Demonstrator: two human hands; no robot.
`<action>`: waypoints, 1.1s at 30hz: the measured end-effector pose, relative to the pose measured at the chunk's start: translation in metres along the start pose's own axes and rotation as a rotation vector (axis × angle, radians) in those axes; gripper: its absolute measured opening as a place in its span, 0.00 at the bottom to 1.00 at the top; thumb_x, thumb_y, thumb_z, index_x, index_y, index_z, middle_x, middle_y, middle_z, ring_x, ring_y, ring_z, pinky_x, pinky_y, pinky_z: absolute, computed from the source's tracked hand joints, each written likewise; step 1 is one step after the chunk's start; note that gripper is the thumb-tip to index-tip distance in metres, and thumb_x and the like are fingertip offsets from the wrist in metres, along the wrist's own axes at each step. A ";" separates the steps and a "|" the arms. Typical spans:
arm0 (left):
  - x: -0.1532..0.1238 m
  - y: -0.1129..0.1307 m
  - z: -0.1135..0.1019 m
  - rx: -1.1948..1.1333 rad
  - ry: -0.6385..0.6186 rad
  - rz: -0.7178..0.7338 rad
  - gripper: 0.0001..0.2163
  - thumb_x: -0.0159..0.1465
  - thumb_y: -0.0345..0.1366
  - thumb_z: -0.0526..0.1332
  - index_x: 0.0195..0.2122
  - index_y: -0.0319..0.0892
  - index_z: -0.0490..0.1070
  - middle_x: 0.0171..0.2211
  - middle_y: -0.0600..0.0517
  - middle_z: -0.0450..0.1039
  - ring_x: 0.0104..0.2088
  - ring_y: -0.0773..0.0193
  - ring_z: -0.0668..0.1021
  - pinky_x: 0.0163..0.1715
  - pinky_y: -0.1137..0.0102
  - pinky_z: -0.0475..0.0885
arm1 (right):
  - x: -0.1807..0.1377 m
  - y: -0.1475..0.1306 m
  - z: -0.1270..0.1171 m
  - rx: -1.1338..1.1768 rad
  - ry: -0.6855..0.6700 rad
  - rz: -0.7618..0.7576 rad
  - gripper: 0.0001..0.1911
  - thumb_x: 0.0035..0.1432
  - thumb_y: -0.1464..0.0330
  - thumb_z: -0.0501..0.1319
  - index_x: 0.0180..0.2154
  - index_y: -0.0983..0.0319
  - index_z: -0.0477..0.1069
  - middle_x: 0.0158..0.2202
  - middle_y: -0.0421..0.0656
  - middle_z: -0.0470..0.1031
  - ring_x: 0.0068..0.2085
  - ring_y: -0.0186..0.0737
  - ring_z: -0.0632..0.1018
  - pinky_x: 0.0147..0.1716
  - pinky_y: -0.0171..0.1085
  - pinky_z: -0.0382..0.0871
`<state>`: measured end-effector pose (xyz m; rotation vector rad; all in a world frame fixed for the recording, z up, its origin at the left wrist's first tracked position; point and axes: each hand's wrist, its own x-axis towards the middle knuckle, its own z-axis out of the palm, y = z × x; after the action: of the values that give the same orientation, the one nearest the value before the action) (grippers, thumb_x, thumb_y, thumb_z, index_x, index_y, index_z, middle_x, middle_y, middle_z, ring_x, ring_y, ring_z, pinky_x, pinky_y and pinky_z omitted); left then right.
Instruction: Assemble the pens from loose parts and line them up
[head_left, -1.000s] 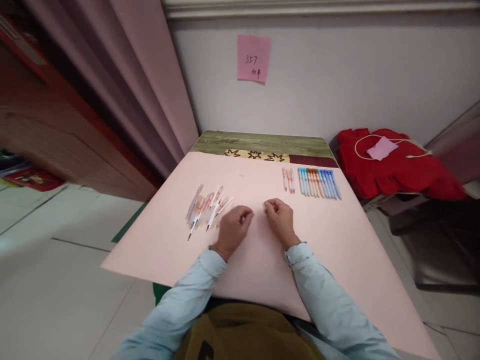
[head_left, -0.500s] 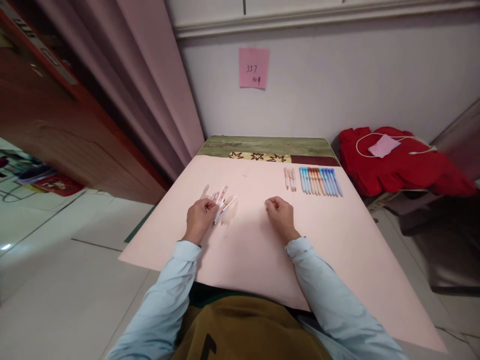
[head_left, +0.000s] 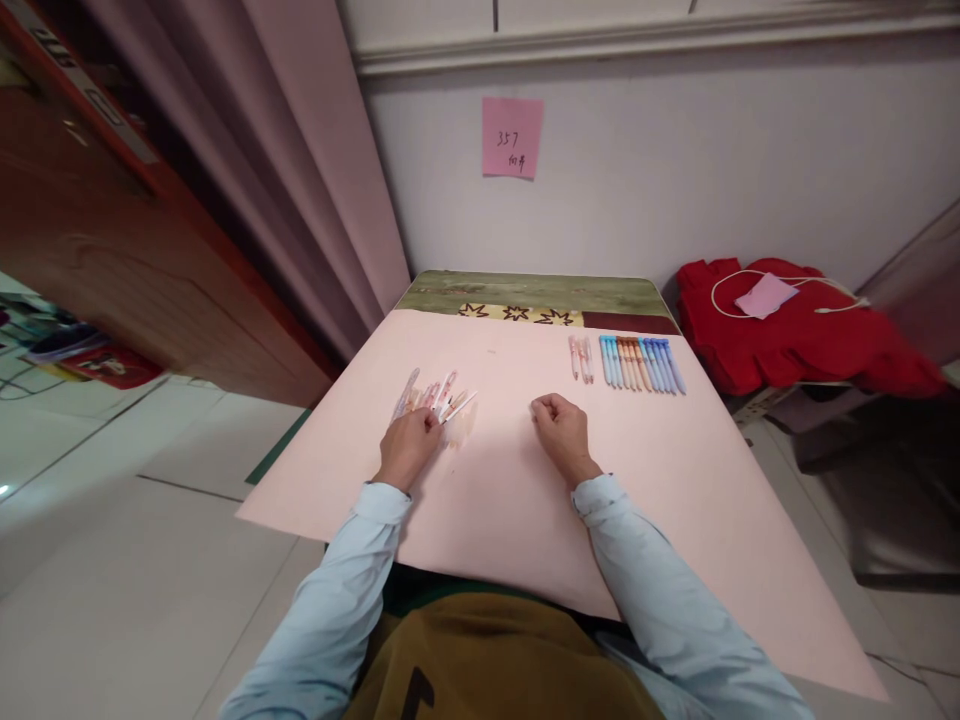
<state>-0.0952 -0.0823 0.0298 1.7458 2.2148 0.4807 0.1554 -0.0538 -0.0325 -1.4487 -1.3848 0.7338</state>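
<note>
My left hand (head_left: 409,445) is at the near side of a loose pile of pens (head_left: 429,394) on the pink sheet. Its thumb and fingers are pinched on a pen among them, mostly hidden by the hand. One white pen (head_left: 460,407) points out to the right of the fingertips. My right hand (head_left: 562,436) rests closed on the sheet, right of the pile, with nothing showing in it. Beyond it, light blue, orange-brown and darker blue pens (head_left: 641,363) lie side by side in a row. A few pinkish clear pens (head_left: 580,359) lie just left of that row.
A pink paper sheet (head_left: 510,500) covers most of the table, whose green patterned far end (head_left: 525,288) shows. A red cloth (head_left: 795,345) with a white cable (head_left: 720,300) lies on a seat at the right. A pink curtain (head_left: 330,150) and wooden door (head_left: 165,250) stand left.
My left hand has shifted slightly right and turned over the pile, uncovering pens at its left. The right hand and the row of pens have stayed in place.
</note>
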 end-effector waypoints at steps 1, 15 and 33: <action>0.000 -0.001 -0.001 -0.023 0.021 0.013 0.04 0.55 0.33 0.59 0.23 0.46 0.69 0.26 0.51 0.74 0.29 0.57 0.74 0.26 0.68 0.56 | 0.000 -0.001 0.000 0.017 0.000 0.003 0.14 0.58 0.59 0.57 0.29 0.61 0.75 0.23 0.40 0.75 0.26 0.38 0.73 0.28 0.34 0.64; -0.035 0.058 0.043 -0.245 -0.008 0.464 0.04 0.62 0.33 0.59 0.29 0.43 0.69 0.28 0.53 0.71 0.30 0.63 0.73 0.32 0.69 0.64 | -0.007 -0.018 0.006 0.679 -0.411 0.246 0.18 0.53 0.54 0.67 0.34 0.62 0.73 0.26 0.40 0.76 0.24 0.31 0.75 0.24 0.30 0.70; 0.008 0.065 0.042 0.420 0.084 0.218 0.12 0.63 0.33 0.56 0.42 0.33 0.75 0.40 0.36 0.73 0.48 0.45 0.74 0.42 0.58 0.68 | 0.010 0.010 0.011 0.880 0.016 0.223 0.14 0.58 0.58 0.64 0.40 0.60 0.65 0.34 0.43 0.79 0.31 0.36 0.81 0.33 0.36 0.78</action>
<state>-0.0224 -0.0574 0.0194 2.2295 2.3198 0.1365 0.1508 -0.0403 -0.0438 -0.8887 -0.7134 1.2670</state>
